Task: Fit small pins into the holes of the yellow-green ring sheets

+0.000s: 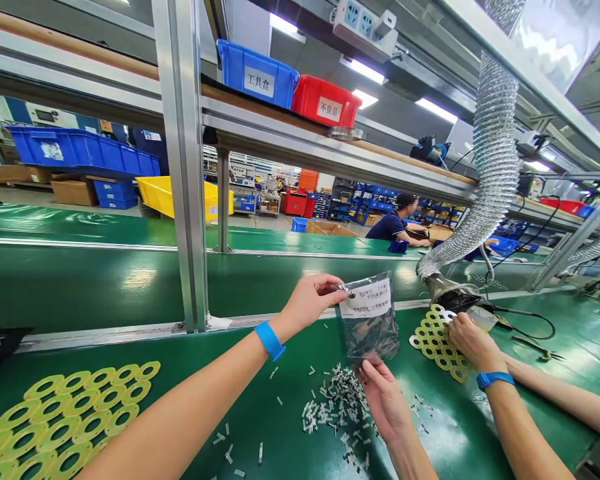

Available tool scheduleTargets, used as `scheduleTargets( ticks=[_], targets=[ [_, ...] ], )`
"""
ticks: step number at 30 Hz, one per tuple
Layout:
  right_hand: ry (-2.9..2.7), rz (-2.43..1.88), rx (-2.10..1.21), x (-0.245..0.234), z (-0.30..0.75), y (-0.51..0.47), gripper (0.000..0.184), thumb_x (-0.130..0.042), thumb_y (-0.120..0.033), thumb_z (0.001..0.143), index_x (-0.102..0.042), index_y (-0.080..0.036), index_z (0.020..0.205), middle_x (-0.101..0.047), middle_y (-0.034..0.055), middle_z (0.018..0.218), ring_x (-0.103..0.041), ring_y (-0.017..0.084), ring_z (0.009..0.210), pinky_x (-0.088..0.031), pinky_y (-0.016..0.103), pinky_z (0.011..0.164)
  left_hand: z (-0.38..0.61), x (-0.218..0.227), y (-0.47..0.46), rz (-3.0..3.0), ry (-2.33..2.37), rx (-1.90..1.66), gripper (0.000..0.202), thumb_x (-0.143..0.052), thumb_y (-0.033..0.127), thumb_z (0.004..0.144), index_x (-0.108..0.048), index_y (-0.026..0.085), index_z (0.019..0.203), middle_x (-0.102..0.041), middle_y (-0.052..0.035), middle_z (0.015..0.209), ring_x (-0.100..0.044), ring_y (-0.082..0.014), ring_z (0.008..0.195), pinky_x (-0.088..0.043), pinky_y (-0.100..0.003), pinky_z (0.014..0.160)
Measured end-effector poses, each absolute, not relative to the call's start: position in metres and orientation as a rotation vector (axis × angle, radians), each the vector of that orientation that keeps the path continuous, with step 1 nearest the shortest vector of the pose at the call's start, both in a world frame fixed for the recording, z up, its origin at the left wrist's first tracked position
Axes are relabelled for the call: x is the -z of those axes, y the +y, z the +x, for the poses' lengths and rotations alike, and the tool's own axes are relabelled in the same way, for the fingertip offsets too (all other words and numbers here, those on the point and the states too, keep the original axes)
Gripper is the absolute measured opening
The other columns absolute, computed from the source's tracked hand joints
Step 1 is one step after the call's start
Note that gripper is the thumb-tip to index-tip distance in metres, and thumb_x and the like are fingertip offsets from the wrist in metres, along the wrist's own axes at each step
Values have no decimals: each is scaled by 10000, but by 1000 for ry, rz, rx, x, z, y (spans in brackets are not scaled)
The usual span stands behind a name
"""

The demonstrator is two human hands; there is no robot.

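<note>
A clear plastic bag [371, 337] with a white printed label [366, 299] hangs above the green bench. My left hand [313, 303] pinches its upper left corner, and a blue band circles that wrist. From below, my right hand [384, 399] grips the bag's bottom edge between thumb and fingers. Whatever lies inside the bag is hard to make out. Under and around my right hand lies a loose pile of small clear parts with dark ends [347, 393], with more scattered toward the left.
Left lies a panel of yellow-green rings [55, 417]. At right, a co-worker's hand [475, 343] touches a similar panel [437, 340], near pliers [543, 350] and a silver duct [497, 147]. A metal post [183, 167] rises beyond my left arm; blue [257, 57] and red bins [325, 87] sit overhead.
</note>
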State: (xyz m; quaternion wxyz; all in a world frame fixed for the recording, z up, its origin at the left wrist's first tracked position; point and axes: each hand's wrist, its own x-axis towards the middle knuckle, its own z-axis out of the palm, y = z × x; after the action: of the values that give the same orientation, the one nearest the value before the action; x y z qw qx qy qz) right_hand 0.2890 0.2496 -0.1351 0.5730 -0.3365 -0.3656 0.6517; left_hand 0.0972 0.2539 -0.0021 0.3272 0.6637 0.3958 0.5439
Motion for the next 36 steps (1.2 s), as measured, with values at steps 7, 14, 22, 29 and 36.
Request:
scheduleTargets(
  ticks=[7, 14, 22, 29, 36],
  targets=[
    [-724, -629, -1646, 132, 281, 247, 240, -729, -289, 604, -673, -273, 837, -684, -8, 956, -548, 207, 1008, -417, 392, 880, 93, 5, 248, 1830, 1118, -1353, 218, -538, 320, 785, -602, 125, 856, -630, -12, 781, -579, -116, 717, -477, -306, 699],
    [-684, -675, -1614, 143, 284, 258, 163, -744, -291, 588, -678, -279, 737, -699, -24, 880, -566, 214, 977, -419, 415, 864, 94, 13, 251, 1845, 1287, -1403, 241, -543, 354, 776, -587, 123, 725, -587, 13, 682, -541, -99, 655, -457, -275, 645],
    [-824, -729, -1569, 147, 282, 261, 214, -748, -332, 578, -679, -260, 767, -695, -14, 904, -583, 202, 947, -421, 389, 881, 95, 36, 265, 1684, 1373, -1540, 252, -485, 354, 815, -558, 116, 776, -574, 3, 726, -548, -98, 669, -472, -278, 639],
    [-1162, -899, -1389, 153, 284, 260, 377, -716, -271, 621, -645, -209, 986, -691, 50, 910, -615, 222, 873, -381, 373, 900, 78, 14, 251, 1775, 1323, -1770, 262, -431, 375, 838, -525, 131, 845, -530, 9, 727, -514, -100, 667, -444, -275, 630],
    [-1511, -996, -1051, 160, 283, 254, 607, -563, -146, 613, -515, -336, 1187, -553, 5, 1203, -575, 224, 988, -496, 288, 659, 68, 4, 230, 1905, 1366, -1741, 263, -417, 376, 843, -518, 139, 788, -502, 19, 691, -478, -96, 641, -407, -260, 613]
  ],
)
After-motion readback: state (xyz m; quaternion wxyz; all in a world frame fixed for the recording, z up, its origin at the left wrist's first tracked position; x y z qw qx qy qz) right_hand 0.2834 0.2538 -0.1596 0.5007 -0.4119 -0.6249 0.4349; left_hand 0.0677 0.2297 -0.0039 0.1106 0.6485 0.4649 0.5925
